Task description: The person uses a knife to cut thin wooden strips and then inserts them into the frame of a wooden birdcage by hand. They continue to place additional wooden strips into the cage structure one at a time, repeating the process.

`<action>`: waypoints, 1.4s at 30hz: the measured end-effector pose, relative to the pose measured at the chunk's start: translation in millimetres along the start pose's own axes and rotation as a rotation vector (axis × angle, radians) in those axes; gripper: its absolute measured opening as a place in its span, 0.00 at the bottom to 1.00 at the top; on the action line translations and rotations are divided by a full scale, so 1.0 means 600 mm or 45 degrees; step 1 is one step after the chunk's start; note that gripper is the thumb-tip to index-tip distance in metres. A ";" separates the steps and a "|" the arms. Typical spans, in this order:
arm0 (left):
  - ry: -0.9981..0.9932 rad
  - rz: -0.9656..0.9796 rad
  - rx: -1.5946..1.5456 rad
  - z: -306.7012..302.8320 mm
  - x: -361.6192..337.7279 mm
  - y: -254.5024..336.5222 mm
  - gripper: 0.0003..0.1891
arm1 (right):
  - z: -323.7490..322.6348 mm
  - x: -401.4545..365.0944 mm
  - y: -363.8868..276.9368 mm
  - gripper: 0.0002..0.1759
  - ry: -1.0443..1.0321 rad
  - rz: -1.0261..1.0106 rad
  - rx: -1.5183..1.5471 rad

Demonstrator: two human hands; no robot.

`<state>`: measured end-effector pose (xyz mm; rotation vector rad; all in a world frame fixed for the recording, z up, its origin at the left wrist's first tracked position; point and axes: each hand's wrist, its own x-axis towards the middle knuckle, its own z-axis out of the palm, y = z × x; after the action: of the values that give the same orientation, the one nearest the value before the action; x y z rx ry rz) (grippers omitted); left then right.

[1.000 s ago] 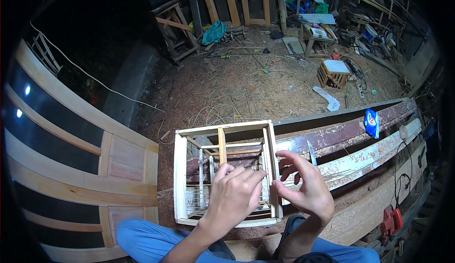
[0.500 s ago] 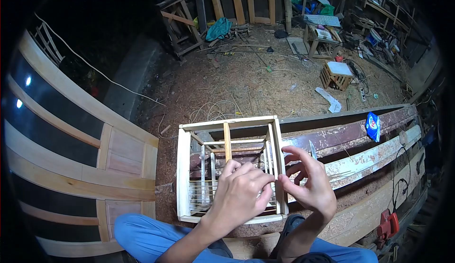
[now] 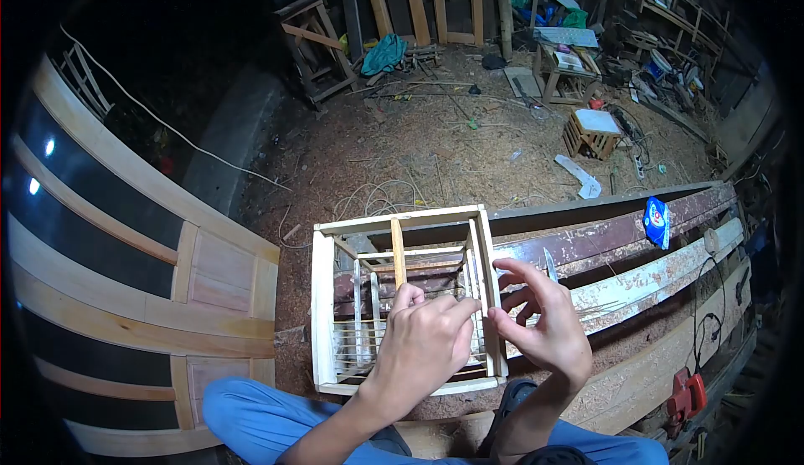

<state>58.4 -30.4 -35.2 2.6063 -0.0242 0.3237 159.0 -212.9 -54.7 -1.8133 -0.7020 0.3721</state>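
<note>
A small cage-like wooden frame (image 3: 325,314) with thin slats and rods stands before me between my legs. My left hand (image 3: 423,335) reaches over it, fingers curled and pressed together at the inner side of the right-hand rail. Whatever those fingers pinch is hidden. Against the outer face of that same rail is my right hand (image 3: 548,318), its thumb and forefinger spread apart and their tips at the wood; the other fingers curl partly out of sight. A yellowish crossbar (image 3: 398,251) runs from the far rail down toward my left hand.
Planks (image 3: 620,289) lie to the right, bearing a knife (image 3: 550,264) and a blue packet (image 3: 657,222). A red tool (image 3: 687,400) sits at lower right. Panelled wooden doors (image 3: 142,314) lean at left. A slatted crate (image 3: 591,134) stands on the shaving-strewn floor.
The view has shifted very slightly. Both hands stay at the right-hand rail in nearly the same pose, the left fingers a little closer to it.
</note>
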 end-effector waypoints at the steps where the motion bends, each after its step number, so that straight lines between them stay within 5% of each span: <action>1: 0.001 0.003 0.001 0.000 0.002 0.000 0.10 | 0.000 0.000 0.000 0.34 0.000 0.008 0.008; 42: -0.020 -0.021 -0.063 -0.004 0.002 0.000 0.07 | -0.003 0.002 -0.010 0.35 -0.013 0.058 0.033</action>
<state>59.1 -29.1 -33.0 2.5587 -0.0160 0.2929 158.8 -212.2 -48.2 -1.8068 -0.6605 0.4189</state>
